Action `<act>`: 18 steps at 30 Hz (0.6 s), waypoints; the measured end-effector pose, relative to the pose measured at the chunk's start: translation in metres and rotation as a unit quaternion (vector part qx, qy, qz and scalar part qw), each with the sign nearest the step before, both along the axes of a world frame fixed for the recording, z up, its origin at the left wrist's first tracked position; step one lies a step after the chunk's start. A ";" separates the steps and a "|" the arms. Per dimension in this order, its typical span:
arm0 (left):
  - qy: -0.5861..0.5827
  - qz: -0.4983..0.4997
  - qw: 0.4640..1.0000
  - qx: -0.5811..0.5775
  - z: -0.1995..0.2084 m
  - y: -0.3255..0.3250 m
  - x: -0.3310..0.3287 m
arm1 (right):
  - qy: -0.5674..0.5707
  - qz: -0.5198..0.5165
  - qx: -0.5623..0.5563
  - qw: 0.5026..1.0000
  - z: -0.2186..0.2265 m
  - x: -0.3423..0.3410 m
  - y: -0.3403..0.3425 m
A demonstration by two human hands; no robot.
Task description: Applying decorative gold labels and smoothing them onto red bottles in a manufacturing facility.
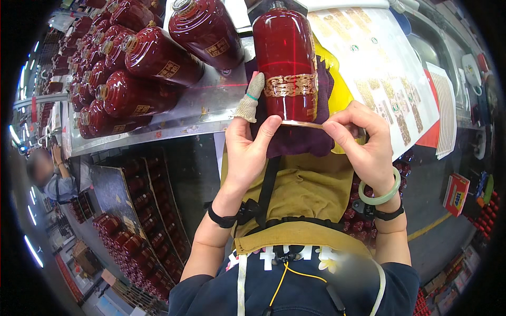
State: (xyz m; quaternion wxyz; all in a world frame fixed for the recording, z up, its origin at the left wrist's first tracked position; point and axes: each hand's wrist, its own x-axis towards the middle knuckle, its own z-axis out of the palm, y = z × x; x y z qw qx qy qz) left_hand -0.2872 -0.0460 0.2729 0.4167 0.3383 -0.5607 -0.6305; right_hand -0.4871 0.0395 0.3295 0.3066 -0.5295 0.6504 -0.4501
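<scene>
A dark red glass bottle with a gold patterned band lies on a purple cloth at the edge of a metal worktable. My left hand steadies the bottle's lower left side, its index finger in a knitted finger cot, thumb at the bottle's base. My right hand pinches a thin gold strip along the bottle's bottom edge. A pale green bangle sits on my right wrist.
Several more red bottles lie on the table to the left and behind. Sheets of gold labels and a stack of white cards lie to the right. Crates of red bottles stand on the floor. Another person sits at far left.
</scene>
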 end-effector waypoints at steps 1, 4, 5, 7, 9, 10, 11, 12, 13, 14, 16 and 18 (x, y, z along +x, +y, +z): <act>0.000 0.000 1.000 0.000 0.000 0.000 0.000 | 0.000 0.000 0.000 1.000 0.000 0.000 0.000; -0.008 0.000 1.000 -0.019 -0.001 -0.001 0.000 | -0.001 -0.004 0.006 1.000 -0.001 -0.001 -0.002; -0.009 0.002 1.000 -0.014 -0.001 0.000 0.000 | -0.003 -0.006 0.009 1.000 -0.002 -0.002 -0.001; -0.011 0.004 1.000 -0.010 -0.002 0.001 -0.001 | -0.004 -0.007 0.013 1.000 -0.005 -0.002 -0.001; -0.005 0.008 1.000 -0.012 -0.004 0.002 -0.002 | -0.001 -0.013 0.010 1.000 -0.008 -0.003 -0.001; -0.005 0.007 1.000 -0.011 -0.004 0.002 -0.002 | -0.002 -0.013 0.011 1.000 -0.008 -0.003 -0.001; -0.003 0.007 1.000 -0.011 -0.003 0.002 -0.003 | 0.005 -0.012 0.013 1.000 -0.008 -0.004 -0.002; -0.001 0.006 1.000 -0.012 -0.003 0.002 -0.003 | 0.010 -0.011 0.016 1.000 -0.008 -0.004 -0.002; -0.001 0.006 1.000 -0.011 -0.002 0.002 -0.003 | 0.010 -0.011 0.016 1.000 -0.009 -0.005 -0.003; -0.002 0.011 1.000 -0.009 -0.002 0.001 -0.004 | 0.003 -0.015 0.028 0.999 -0.010 -0.006 -0.003; -0.002 0.015 1.000 -0.007 -0.002 0.001 -0.005 | -0.019 -0.027 0.054 0.998 -0.012 -0.006 -0.004; 0.013 0.029 0.999 -0.018 -0.003 0.002 -0.006 | -0.023 -0.031 0.056 0.998 -0.017 -0.006 -0.004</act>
